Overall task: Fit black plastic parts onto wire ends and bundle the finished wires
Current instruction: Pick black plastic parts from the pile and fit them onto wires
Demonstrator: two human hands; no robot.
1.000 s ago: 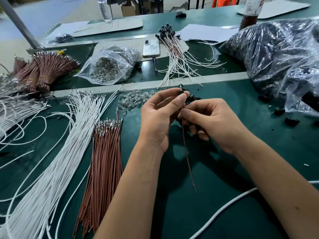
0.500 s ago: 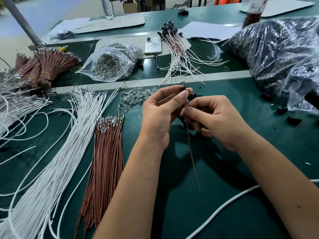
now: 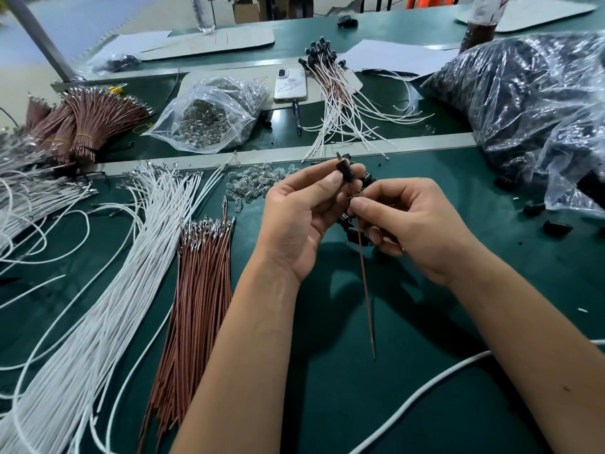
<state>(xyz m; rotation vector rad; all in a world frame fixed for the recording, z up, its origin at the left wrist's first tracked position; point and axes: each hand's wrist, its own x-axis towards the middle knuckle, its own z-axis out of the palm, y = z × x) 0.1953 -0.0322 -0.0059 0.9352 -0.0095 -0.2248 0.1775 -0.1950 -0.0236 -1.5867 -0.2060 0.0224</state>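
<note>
Your green worktop (image 3: 425, 371) carries loose white wires (image 3: 98, 273) at the left, a sheaf of brown wires (image 3: 196, 290) beside them, a clear bag of metal terminals (image 3: 212, 116) and a phone (image 3: 290, 85) farther back, and a big bag of black parts (image 3: 530, 103) at the far right. Your left hand (image 3: 294, 221) is raised at centre, thumb and fingers pinching a black plastic part (image 3: 344, 166). Your right hand (image 3: 412, 224), just beside it, pinches a brown wire (image 3: 366, 290) hanging toward you.
</note>
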